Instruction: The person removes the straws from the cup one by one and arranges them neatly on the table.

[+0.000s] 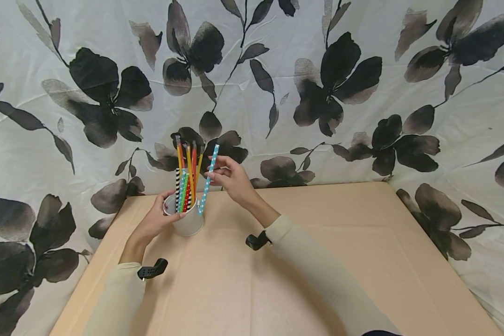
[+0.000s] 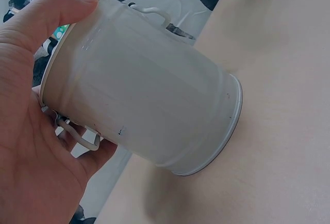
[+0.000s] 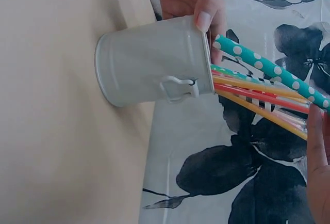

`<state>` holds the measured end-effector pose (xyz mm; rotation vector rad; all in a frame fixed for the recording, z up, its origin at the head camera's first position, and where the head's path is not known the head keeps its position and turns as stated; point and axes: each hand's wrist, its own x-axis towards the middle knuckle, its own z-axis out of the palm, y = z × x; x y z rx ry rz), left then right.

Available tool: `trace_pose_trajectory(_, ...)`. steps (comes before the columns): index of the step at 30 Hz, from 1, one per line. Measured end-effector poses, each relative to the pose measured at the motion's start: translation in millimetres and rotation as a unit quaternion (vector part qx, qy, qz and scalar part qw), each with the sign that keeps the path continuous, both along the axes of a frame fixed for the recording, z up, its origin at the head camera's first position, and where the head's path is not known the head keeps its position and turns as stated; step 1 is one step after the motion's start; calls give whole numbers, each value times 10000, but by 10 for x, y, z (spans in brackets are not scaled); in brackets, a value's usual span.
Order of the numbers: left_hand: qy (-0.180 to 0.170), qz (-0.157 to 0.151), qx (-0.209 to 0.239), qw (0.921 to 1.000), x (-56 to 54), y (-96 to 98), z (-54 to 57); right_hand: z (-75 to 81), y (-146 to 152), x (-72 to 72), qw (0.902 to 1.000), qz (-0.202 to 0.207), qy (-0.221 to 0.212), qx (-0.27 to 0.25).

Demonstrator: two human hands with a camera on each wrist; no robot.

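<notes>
A white metal bucket [image 1: 189, 226] with small wire handles stands near the table's far edge. My left hand [image 1: 156, 219] grips it at the rim, thumb on the near side, as the left wrist view shows on the bucket's wall [image 2: 144, 84]. Between thumb and fingers, my right hand [image 1: 234, 181] pinches a blue straw with white dots [image 1: 204, 198]. In the right wrist view the lower end of that straw [image 3: 268, 69] is just above the bucket's rim. Several patterned straws [image 1: 185, 189] and thin orange and red sticks [image 1: 194, 161] stand in the bucket.
A light brown table [image 1: 302, 261] lies under both arms. Behind it hangs a white cloth [image 1: 273, 28] with dark flowers, close to the table's far edge. Each wrist wears a small black camera, one being the right camera [image 1: 257, 241].
</notes>
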<state>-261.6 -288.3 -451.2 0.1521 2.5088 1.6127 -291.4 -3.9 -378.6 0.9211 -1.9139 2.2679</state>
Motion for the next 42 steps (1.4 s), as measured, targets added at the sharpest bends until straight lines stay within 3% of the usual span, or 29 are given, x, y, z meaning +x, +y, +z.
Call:
trace_pose_trajectory(5,-12,16,-7,10000,11,8,7,-69,73,5,9994,100,-309,93)
trace_pose_trajectory(12,-25,-18,-15,10000,19,11,16,-173,176,-7,9968,-129,-732,304)
trace_pose_trajectory(25,-78,-33,80,9999,-5,-1,12,-438,177,-33,9899,-264,-1378,216)
trace_pose_trajectory(42,-92,-22,132,9999,-15,-9,7,-770,54,-13,9831,-211,-1773,395)
